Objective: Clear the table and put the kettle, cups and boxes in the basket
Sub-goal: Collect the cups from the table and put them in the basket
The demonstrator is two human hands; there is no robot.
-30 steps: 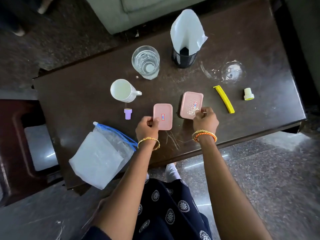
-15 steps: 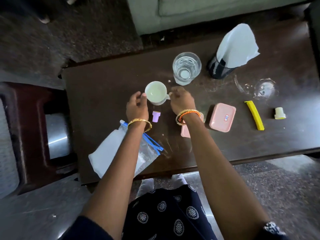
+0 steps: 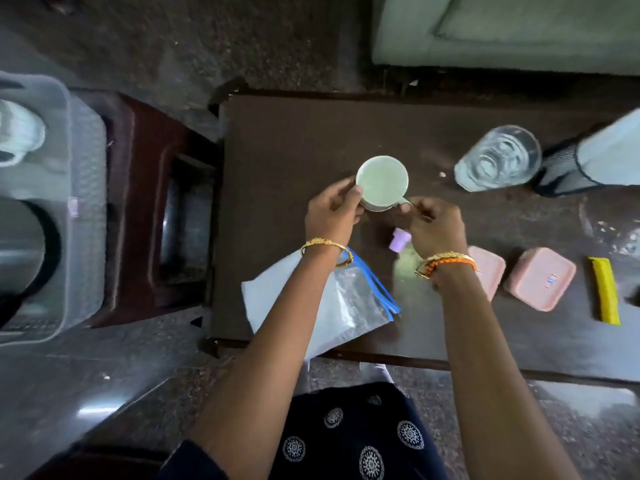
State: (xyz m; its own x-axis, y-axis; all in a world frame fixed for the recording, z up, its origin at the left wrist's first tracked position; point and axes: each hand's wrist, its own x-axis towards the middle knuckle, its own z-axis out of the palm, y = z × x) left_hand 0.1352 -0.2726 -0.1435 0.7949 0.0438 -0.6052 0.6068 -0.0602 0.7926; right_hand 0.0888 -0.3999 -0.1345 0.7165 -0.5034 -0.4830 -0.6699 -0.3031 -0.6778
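Both hands (image 3: 332,211) gripping white cup (image 3: 382,181)

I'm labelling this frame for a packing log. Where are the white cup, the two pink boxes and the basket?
white cup (image 3: 382,180), head view, on its pale inside.
pink boxes (image 3: 540,278), head view, on the right box's lid.
basket (image 3: 86,174), head view, on its translucent right wall.

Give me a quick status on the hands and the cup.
Left hand holds white cup by its side, right hand pinches the handle. Pink boxes on table. Basket at left, path open.
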